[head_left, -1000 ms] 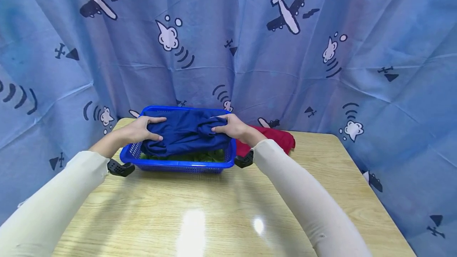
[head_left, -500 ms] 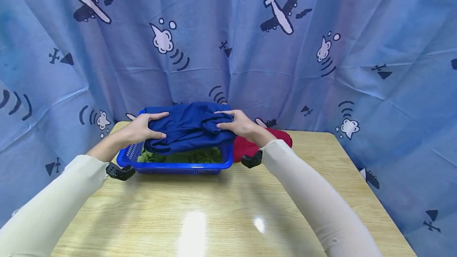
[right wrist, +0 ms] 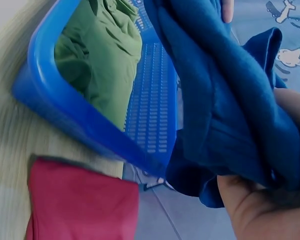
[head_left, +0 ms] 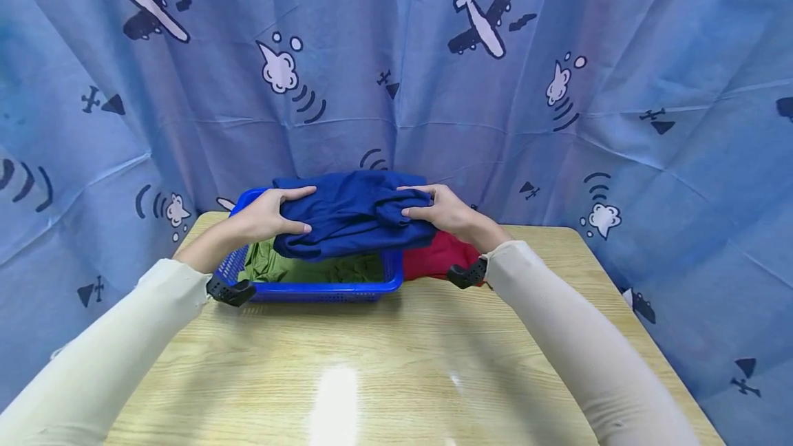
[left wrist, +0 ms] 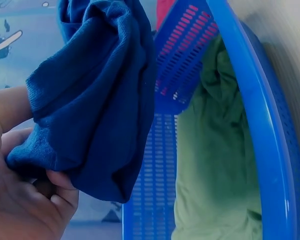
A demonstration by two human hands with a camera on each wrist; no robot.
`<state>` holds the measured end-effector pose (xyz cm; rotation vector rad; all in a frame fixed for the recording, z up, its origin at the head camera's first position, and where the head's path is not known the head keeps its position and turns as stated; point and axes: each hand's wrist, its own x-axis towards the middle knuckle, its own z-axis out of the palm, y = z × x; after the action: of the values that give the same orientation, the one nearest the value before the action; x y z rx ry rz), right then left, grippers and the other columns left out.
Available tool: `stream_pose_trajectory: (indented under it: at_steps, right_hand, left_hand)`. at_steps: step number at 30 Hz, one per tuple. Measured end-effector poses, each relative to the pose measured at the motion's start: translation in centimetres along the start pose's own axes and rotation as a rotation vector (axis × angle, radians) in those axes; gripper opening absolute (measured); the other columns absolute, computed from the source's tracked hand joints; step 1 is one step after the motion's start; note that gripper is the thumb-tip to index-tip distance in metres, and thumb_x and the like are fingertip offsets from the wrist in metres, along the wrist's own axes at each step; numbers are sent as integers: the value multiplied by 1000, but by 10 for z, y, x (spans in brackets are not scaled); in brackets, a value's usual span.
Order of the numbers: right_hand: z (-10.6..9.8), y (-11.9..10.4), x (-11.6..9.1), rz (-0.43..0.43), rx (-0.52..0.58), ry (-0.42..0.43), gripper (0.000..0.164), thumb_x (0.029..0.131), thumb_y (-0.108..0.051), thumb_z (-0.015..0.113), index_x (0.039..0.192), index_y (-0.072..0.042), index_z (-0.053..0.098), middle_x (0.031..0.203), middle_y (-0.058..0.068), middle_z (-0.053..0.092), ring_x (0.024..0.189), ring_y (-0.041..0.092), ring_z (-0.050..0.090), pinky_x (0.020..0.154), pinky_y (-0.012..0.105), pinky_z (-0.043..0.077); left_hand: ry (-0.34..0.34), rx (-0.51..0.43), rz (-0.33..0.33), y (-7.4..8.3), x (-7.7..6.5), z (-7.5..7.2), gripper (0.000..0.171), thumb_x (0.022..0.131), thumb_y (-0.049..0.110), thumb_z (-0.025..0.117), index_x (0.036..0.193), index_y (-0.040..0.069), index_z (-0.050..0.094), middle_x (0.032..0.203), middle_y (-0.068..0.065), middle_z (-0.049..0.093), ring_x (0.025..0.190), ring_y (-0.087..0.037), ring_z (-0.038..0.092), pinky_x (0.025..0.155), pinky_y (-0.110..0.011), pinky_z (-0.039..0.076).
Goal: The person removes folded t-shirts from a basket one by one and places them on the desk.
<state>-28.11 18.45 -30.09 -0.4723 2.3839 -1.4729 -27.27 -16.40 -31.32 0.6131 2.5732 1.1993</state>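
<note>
Both hands hold a folded dark blue garment (head_left: 347, 212) in the air, above the blue plastic basket (head_left: 322, 289). At its left end, my left hand (head_left: 263, 217) grips the cloth between thumb and fingers; the left wrist view shows the fingertips curled under the fold (left wrist: 100, 115). My right hand (head_left: 452, 212) pinches the bunched right end, its thumb on the near side. Beneath, a green garment (head_left: 322, 269) lies in the basket, partly hidden by the blue cloth. To the right of the basket a red folded garment (head_left: 440, 257) sits on the table, partly behind the right hand and wrist.
The basket stands near the back of the wooden table (head_left: 396, 356). A blue curtain (head_left: 533, 88) with airplane prints hangs behind it. Each wrist wears a black device (head_left: 230, 290). The table's right edge runs down to the lower right.
The blue garment has risen out of the basket and moved to the right in both hands. More of the green garment now shows below it.
</note>
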Motion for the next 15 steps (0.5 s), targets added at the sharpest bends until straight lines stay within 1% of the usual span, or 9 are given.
stream_pose_trajectory:
  at_steps: [2, 4, 7, 9, 11, 13, 15]
  right_hand:
    - [-6, 2, -2, -3, -8, 3, 51, 98, -11, 65, 148, -13, 54, 158, 8, 46, 132, 25, 56, 96, 23, 55]
    - [-12, 2, -6, 0, -8, 3, 51, 99, -12, 65, 148, -13, 53, 158, 8, 46, 131, 24, 56, 94, 21, 55]
    - [-22, 6, -9, 1, -9, 5, 51, 99, -12, 64, 149, -13, 52, 158, 9, 46, 126, 21, 61, 90, 19, 56]
    - [-27, 9, -11, 7, 0, 9, 51, 100, -12, 64, 149, -13, 52, 158, 10, 45, 119, 15, 64, 88, 19, 57]
    - [-32, 11, -15, 15, 6, 13, 51, 100, -13, 63, 149, -13, 52, 158, 10, 45, 111, 11, 68, 87, 20, 58]
    - [-37, 15, -19, 23, 8, 15, 51, 101, -13, 62, 150, -13, 51, 159, 10, 44, 105, 6, 69, 86, 20, 58]
    - [-42, 18, -22, 32, 12, 22, 51, 101, -13, 62, 150, -14, 50, 159, 10, 44, 101, 3, 69, 85, 19, 58]
  left_hand:
    - [-8, -4, 18, 3, 5, 3, 80, 93, 15, 73, 161, 18, 30, 150, -19, 53, 129, -26, 57, 103, -39, 48]
    - [-9, 4, 36, 7, 9, 6, 80, 93, 14, 73, 161, 17, 30, 148, -18, 55, 120, -22, 60, 96, -33, 47]
    - [-13, 5, 57, 12, 15, 11, 81, 93, 12, 73, 161, 16, 29, 145, -17, 56, 108, -20, 60, 88, -30, 45]
    - [-14, 0, 65, 17, 18, 15, 81, 92, 12, 73, 161, 16, 29, 145, -17, 55, 105, -21, 59, 86, -30, 44]
    - [-19, -6, 74, 21, 21, 18, 82, 92, 11, 73, 161, 15, 28, 147, -18, 53, 107, -23, 58, 89, -32, 44]
    - [-20, -7, 79, 24, 24, 22, 82, 92, 11, 73, 161, 15, 29, 154, -18, 47, 119, -25, 58, 97, -37, 46]
    - [-17, -15, 85, 27, 27, 26, 82, 91, 10, 74, 160, 15, 30, 160, -18, 40, 133, -28, 53, 107, -42, 45]
